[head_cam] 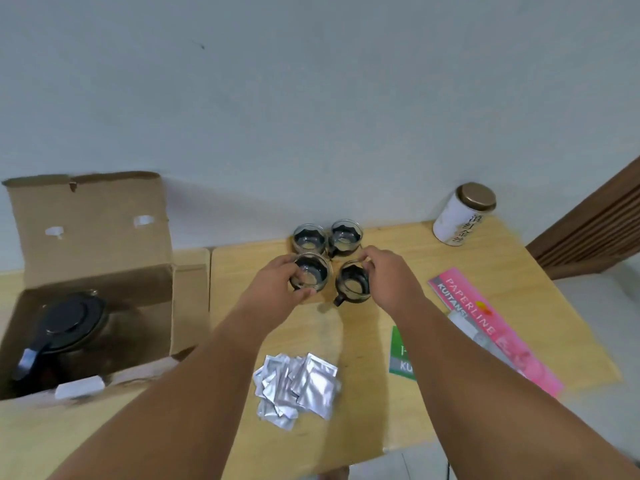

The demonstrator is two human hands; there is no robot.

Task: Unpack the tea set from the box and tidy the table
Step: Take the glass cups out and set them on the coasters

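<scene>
Both grips are closed on cups: your left hand [277,282] wraps the near-left glass cup [309,271], your right hand [388,275] pinches the rim of the near-right cup [353,285]. You set them against the two far cups [327,237] on the worktop [363,403], forming a square. The teapot [65,327] sits inside the box [93,230].

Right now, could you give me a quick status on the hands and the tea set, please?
Left hand and right hand each grip a glass cup. Four cups out; teapot in box. Foil sachets loose nearby.
</scene>
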